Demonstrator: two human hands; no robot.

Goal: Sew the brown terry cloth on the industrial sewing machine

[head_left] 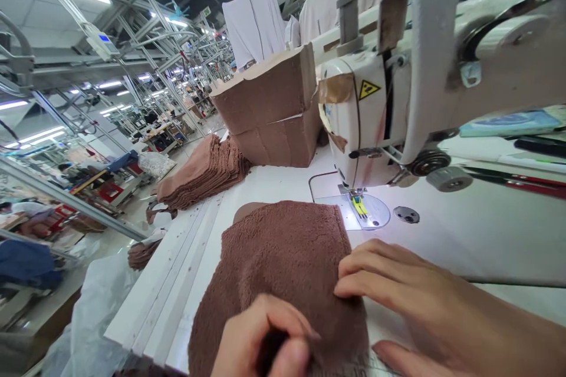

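Our hands on a brown terry piece, just short of the sewing machine.

Our left hand (pixel 265 339) pinches the near edge of the brown terry piece (pixel 283 265) in a closed grip; our right hand (pixel 398 288) lies flat, fingers open, on its right edge. The piece runs lengthwise away from us towards the presser foot (pixel 359 205), which is just beyond its far right corner, nearer our right hand. It lies on a white tabletop (pixel 464 230); stacked brown pieces (pixel 203 171) sit farther left, the factory hall beyond.
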